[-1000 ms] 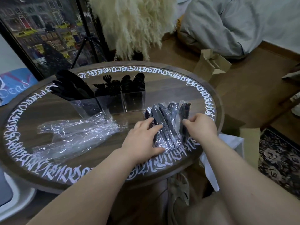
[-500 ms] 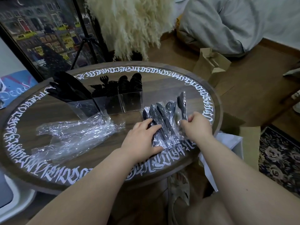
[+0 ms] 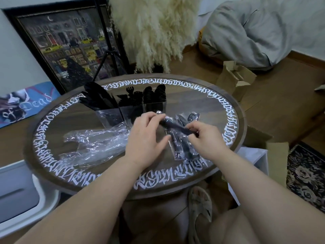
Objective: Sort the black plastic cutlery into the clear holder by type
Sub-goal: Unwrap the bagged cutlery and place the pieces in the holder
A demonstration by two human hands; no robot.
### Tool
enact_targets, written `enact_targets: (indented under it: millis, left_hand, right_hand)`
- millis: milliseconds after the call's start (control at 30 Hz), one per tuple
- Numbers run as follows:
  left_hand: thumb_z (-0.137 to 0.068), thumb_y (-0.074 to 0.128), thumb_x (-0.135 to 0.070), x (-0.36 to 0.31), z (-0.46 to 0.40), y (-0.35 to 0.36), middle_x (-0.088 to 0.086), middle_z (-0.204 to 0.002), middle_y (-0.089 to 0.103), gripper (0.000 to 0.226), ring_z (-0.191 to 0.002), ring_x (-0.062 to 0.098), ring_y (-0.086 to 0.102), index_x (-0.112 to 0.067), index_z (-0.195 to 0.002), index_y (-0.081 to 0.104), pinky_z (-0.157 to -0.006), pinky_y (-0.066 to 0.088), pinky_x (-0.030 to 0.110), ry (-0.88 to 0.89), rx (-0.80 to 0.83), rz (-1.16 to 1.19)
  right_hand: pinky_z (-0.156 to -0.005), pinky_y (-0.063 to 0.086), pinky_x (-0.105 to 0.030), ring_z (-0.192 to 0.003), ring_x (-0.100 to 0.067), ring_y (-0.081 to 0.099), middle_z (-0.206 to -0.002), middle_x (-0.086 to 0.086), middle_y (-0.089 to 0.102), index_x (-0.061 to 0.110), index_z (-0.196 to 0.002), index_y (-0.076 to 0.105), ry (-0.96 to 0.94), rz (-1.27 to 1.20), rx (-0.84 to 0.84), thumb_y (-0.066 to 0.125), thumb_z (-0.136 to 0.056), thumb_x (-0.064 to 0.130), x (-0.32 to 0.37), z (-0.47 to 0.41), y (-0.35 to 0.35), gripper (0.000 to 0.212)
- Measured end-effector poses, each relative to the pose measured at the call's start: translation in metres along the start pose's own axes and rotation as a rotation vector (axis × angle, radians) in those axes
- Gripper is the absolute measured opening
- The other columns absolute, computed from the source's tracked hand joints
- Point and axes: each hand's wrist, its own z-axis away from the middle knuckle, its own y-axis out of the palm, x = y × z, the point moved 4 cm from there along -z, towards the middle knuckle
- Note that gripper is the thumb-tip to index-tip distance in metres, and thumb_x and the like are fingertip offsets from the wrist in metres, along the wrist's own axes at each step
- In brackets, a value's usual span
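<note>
1. Head view, the only one. Round wooden counter (image 3: pixel 233 110) with white script around its rim; the person sits at its near edge.
2. Clear holder (image 3: pixel 131 110) stands at the back centre of the counter, three compartments side by side. Left one holds black knives (image 3: pixel 98 97) leaning left, the middle one forks (image 3: pixel 130 97), the right one spoons (image 3: pixel 155 94). All three are already well stocked.
3. Left hand (image 3: pixel 146 138) and right hand (image 3: pixel 205 138) are raised just in front of the holder, with one wrapped cutlery piece (image 3: pixel 175 125) held crosswise between them.
4. Left fingers pinch its far-left end, thumb extended below. Right fingers are curled and pinch its near-right end. Motion blur: I cannot tell whether it is a knife, fork or spoon.
5. Remaining wrapped pieces (image 3: pixel 184 147) lie in a small pile on the counter under and just beyond the hands, a handful at most, each in clear film. Types mostly unreadable; one rounded head at the far end could be a spoon.
6. Empty plastic wrappers (image 3: pixel 93 143) are heaped on the counter, left of the hands and in front of the holder.
7. Progress judgement: most of the sorting is done. The step in hand looks like stripping the film off this piece.
8. Left to do: unwrap it, drop it into the matching compartment, then repeat for the small pile.
9. Off the counter: open cardboard box (image 3: pixel 235 76) on the floor, right rear.
</note>
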Motion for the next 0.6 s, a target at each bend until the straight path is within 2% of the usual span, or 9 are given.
enact_targets:
  millis: [67,167,267,333,467,600]
  left_hand:
    - [-0.081,0.058,-0.047,0.003,0.006,-0.011,0.003,-0.122,0.053,0.052,-0.114,0.024,0.047,-0.019,-0.125,0.058,-0.096,0.040,0.038,0.018,-0.022,-0.095]
    - [-0.084,0.042,-0.055,0.008,0.017,-0.022,-0.006,-0.118,0.060,0.049,-0.118,0.019,0.049,-0.026,-0.119,0.062,-0.097,0.035,0.043,0.040,0.124,-0.230]
    - [-0.093,0.031,-0.054,0.014,0.028,-0.032,-0.011,-0.118,0.060,0.046,-0.117,0.013,0.051,-0.031,-0.124,0.056,-0.105,0.025,0.039,0.020,0.271,-0.277]
    - [-0.098,0.033,-0.048,0.019,0.030,-0.042,-0.009,-0.117,0.059,0.038,-0.114,0.014,0.052,-0.031,-0.126,0.053,-0.100,0.028,0.036,-0.010,0.294,-0.272]
    - [-0.098,0.037,-0.044,0.034,0.035,-0.065,-0.005,-0.106,0.058,0.032,-0.105,0.018,0.054,-0.026,-0.115,0.057,-0.086,0.036,0.035,-0.055,0.297,-0.288]
    - [-0.099,0.035,-0.044,0.051,0.044,-0.082,-0.005,-0.101,0.057,0.030,-0.097,0.020,0.056,-0.023,-0.107,0.056,-0.085,0.039,0.036,-0.136,0.312,-0.338]
  right_hand:
    - [-0.066,0.045,-0.028,-0.073,-0.016,0.059,-0.089,0.004,0.069,0.026,-0.106,0.067,-0.096,0.119,0.099,0.054,-0.087,0.010,0.015,0.008,0.011,0.028]
    - [-0.073,0.043,-0.025,-0.086,-0.016,0.061,-0.098,0.005,0.070,0.025,-0.111,0.068,-0.243,0.221,0.162,0.053,-0.086,0.010,0.038,0.016,0.027,0.032]
    - [-0.070,0.035,-0.019,-0.084,-0.012,0.058,-0.098,0.005,0.070,0.023,-0.111,0.067,-0.306,0.204,0.158,0.056,-0.087,0.012,0.060,0.019,0.032,0.029]
    - [-0.071,0.032,-0.015,-0.086,-0.010,0.057,-0.097,0.005,0.070,0.022,-0.107,0.068,-0.331,0.177,0.138,0.057,-0.087,0.012,0.073,0.017,0.034,0.025]
    - [-0.078,0.041,-0.020,-0.090,-0.012,0.060,-0.095,0.006,0.068,0.021,-0.101,0.068,-0.316,0.084,0.087,0.064,-0.085,0.015,0.093,0.015,0.047,0.018]
    - [-0.082,0.047,-0.026,-0.082,-0.010,0.059,-0.095,0.008,0.065,0.023,-0.107,0.065,-0.198,-0.049,0.015,0.073,-0.080,0.023,0.092,0.010,0.056,0.029]
